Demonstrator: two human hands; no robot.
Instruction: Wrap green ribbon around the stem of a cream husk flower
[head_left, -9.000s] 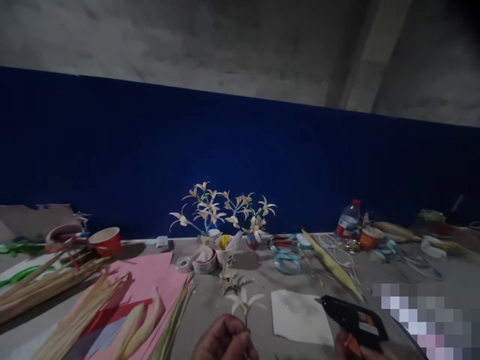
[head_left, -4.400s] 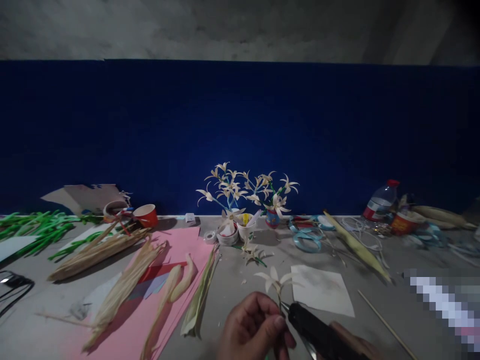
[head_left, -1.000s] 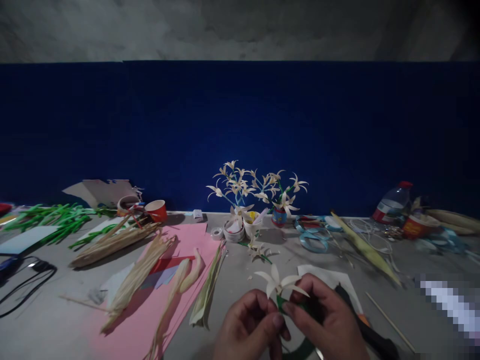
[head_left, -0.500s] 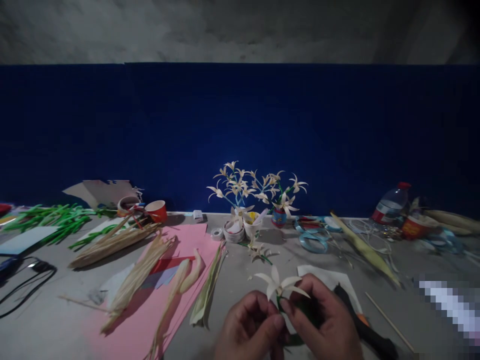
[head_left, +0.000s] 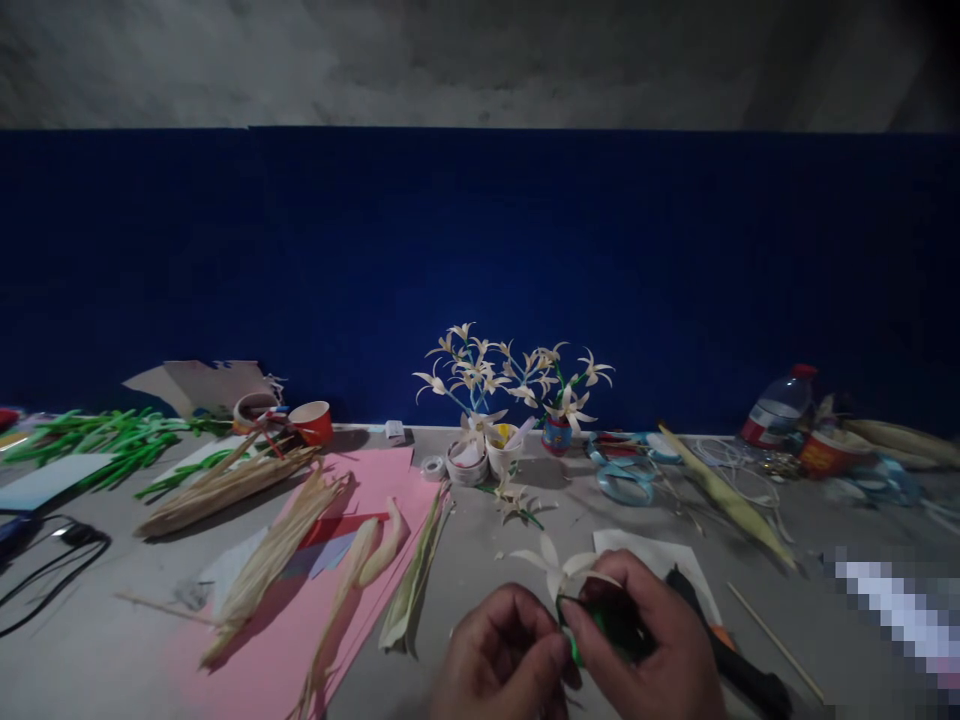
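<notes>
A cream-white flower with narrow, curved petals [head_left: 553, 572] is upright near the front of the table. My right hand [head_left: 654, 640] pinches it just below the petals. My left hand [head_left: 501, 655] is closed, thumb against finger, at the lower part of its green stem [head_left: 575, 648]. The fingers hide much of the stem. Dark green material also shows inside my right palm, too dim to make out. Beyond my hands lies another cream flower [head_left: 517, 502]. Similar flowers [head_left: 474, 374] stand in small pots at the back.
Dried corn husks [head_left: 274, 560] lie on pink paper [head_left: 379, 468] at left, near green pipe cleaners [head_left: 127, 445]. A black-handled tool [head_left: 750, 680] and a thin stick [head_left: 776, 640] lie right of my hands. Blue ribbon [head_left: 624, 485] and a plastic bottle [head_left: 780, 410] are farther back.
The flower has tipped and turned slightly between my fingers. Bright green now shows at the stem beside my left thumb. Both hands have stayed nearly in place.
</notes>
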